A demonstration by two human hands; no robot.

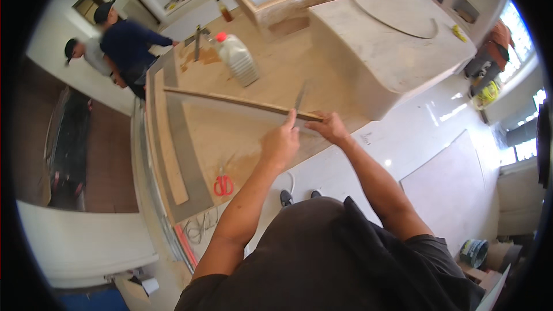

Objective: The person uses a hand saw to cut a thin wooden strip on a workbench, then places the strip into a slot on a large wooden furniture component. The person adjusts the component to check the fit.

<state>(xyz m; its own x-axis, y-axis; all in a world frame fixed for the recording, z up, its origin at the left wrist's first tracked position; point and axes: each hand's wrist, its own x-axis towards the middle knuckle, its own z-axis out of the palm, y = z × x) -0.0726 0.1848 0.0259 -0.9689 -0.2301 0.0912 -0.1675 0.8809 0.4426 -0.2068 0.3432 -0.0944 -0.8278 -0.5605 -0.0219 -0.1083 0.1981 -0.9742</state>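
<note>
My left hand [281,143] is closed round a thin grey blade-like tool [300,97], which points up and away past the board's edge; its exact kind is unclear. Close by, my right hand [331,129] grips the near right end of a long narrow board [230,102]. The board has a brown edge facing up and a pale face toward me, and it slants across the worktable [276,86] to the far left. Red-handled scissors [223,185] lie near the table's front edge, left of my forearms.
A white jug with a red cap [239,60] and an amber bottle [224,10] stand beyond the board. A curved-corner cabinet piece [380,52] fills the table's right. Two people [124,46] are at the far left; another [489,52] is at right. A bucket [473,252] sits lower right.
</note>
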